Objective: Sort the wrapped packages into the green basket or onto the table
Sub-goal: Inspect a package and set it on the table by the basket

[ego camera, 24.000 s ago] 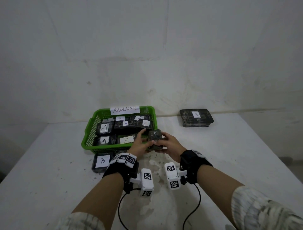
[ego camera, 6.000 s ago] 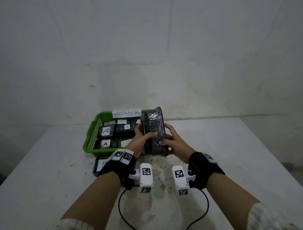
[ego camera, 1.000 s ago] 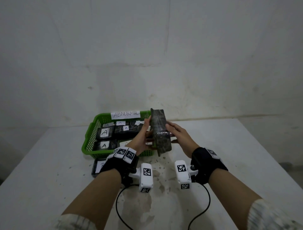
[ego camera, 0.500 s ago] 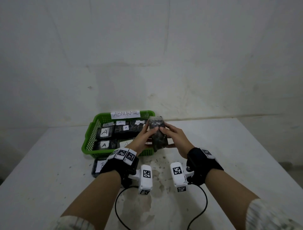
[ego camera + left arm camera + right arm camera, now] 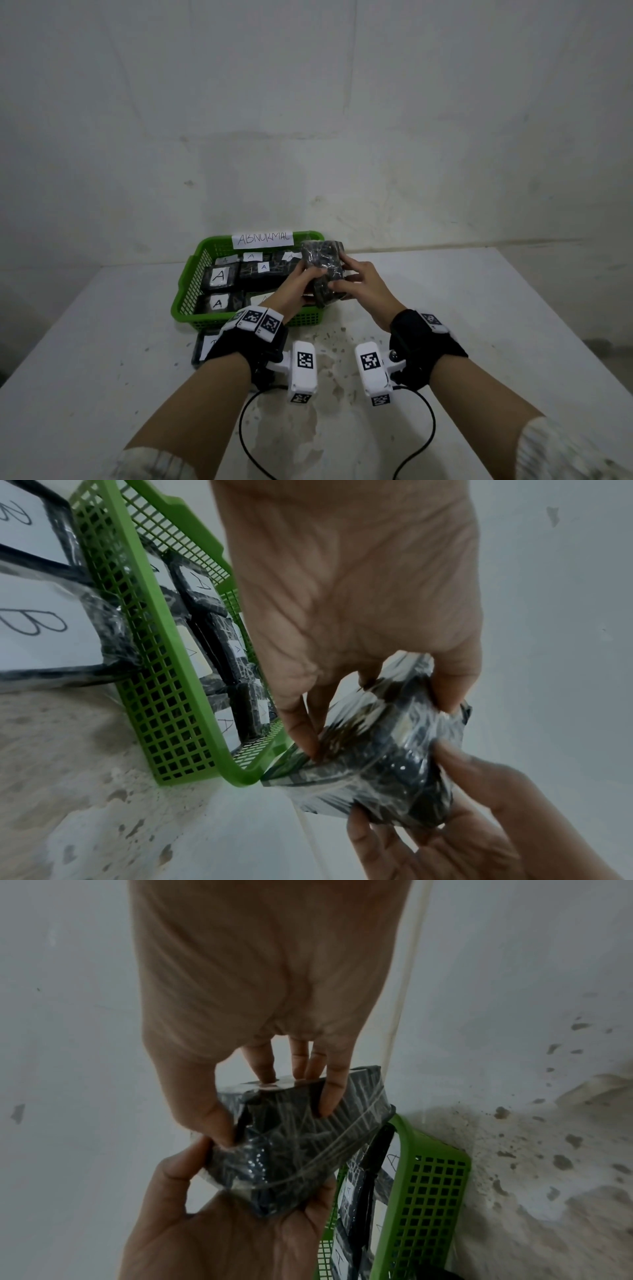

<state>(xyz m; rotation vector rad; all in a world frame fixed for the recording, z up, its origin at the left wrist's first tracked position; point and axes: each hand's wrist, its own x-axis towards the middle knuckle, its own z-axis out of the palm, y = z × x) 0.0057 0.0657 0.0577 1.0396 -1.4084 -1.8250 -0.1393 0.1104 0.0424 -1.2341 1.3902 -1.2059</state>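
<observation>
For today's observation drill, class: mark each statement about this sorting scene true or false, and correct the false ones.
1. Both hands hold one wrapped package. True: the left hand and the right hand both grip the wrapped package.
2. The green basket carries a sign reading NORMAL. False: the sign on the green basket reads ABNORMAL.
3. The packages lying in the basket show labels marked A. True: each label that can be read there, such as this A label, is an A.
4. The B-labelled package lies inside the basket. False: the B-labelled package lies on the table, outside the basket's near wall.
5. The held package shows a large A label. False: no label shows on it in any view.
</observation>
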